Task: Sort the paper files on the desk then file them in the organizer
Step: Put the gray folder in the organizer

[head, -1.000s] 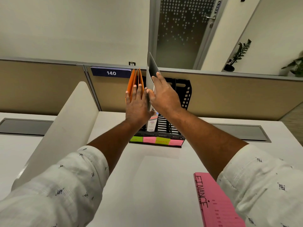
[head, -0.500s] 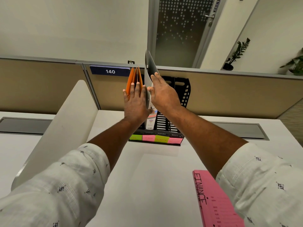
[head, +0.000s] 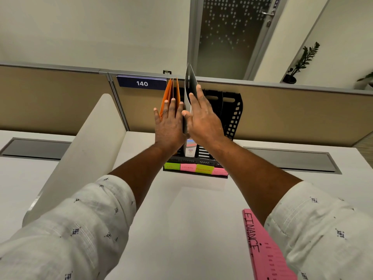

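Note:
A black slotted organizer (head: 235,116) stands at the back of the white desk (head: 193,219), with green and pink labels (head: 194,168) along its front edge. Orange files (head: 173,91) stand upright in its leftmost slot. My left hand (head: 168,126) lies flat against them, fingers straight. My right hand (head: 203,120) grips a grey and white file (head: 190,83) that stands upright in the second slot, its top curling above the partition. A pink file marked FINANCE (head: 264,251) lies on the desk at the lower right, partly under my right sleeve.
A white divider panel (head: 80,150) slants along the left of the desk. A tan partition with a blue sign reading 140 (head: 142,83) runs behind the organizer. Grey cable trays (head: 290,160) are set into the desk on both sides.
Both hands and the grey file have stayed almost in place at the organizer. The view has shifted slightly.

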Demonstrator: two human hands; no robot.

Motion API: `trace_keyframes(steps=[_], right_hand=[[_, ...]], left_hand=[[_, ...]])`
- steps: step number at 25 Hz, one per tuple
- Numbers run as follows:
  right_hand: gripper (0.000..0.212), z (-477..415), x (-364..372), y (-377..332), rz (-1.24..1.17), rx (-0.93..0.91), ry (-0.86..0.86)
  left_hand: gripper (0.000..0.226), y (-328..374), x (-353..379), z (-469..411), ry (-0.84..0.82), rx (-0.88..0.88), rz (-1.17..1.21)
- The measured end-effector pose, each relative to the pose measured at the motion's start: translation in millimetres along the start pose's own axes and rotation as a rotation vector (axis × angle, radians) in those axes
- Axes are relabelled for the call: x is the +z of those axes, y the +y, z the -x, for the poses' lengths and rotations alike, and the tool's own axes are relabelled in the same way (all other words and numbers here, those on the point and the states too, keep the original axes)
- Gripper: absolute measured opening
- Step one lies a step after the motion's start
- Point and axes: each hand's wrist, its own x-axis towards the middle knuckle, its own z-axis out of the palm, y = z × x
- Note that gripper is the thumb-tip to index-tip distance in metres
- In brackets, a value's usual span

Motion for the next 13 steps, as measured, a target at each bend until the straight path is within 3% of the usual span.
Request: trace_keyframes(steps=[3,4,13], right_hand=[[0.070,15.1,20.4,16.8,-0.039,0.069,-0.376],[0.072,19.7,24.0,22.9,-0.054,0.082,-0.429],[0.078,50.6,16.3,28.8,-0.037,0.002,-0.290]], left_hand=[[0.093,-5.4,1.6,-0.1,0.002,0.008,-0.039],[0.096,-7.2,2.0,-0.4,-0.006,0.013,-0.053],[0.105,-2.9,-8.7,17.8,0.017,0.054,-0.070]])
